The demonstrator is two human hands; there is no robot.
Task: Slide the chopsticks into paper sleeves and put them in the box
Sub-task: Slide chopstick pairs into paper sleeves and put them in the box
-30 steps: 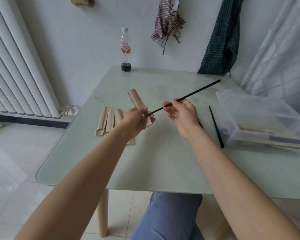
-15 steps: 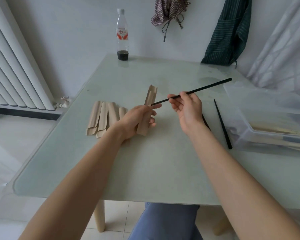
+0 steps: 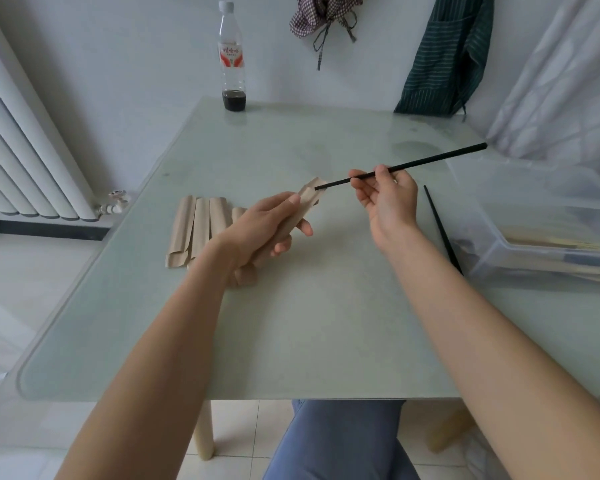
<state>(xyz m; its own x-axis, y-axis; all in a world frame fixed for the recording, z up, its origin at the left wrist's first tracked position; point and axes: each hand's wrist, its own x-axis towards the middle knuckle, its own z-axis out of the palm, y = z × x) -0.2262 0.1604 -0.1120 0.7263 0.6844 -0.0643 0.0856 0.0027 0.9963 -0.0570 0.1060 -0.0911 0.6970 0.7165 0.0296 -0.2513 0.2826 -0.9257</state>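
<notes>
My left hand (image 3: 260, 230) holds a tan paper sleeve (image 3: 300, 211) above the table, its open mouth tilted up and to the right. My right hand (image 3: 385, 199) pinches a black chopstick (image 3: 430, 161) between thumb and fingers. The chopstick's thin tip sits right at the sleeve's mouth. A second black chopstick (image 3: 442, 230) lies on the table to the right of my right hand. Several empty sleeves (image 3: 198, 226) lie side by side left of my left hand. The clear plastic box (image 3: 534, 216) stands at the right and holds sleeved chopsticks.
A plastic bottle (image 3: 232, 60) with a little dark liquid stands at the table's far edge. A radiator (image 3: 21, 140) lines the wall at the left. Cloths hang on the back wall. The glass table top (image 3: 291, 323) reaches toward me.
My left hand has turned the sleeve so its mouth faces the chopstick. My right hand has brought the chopstick tip to that mouth. The camera has tipped downward.
</notes>
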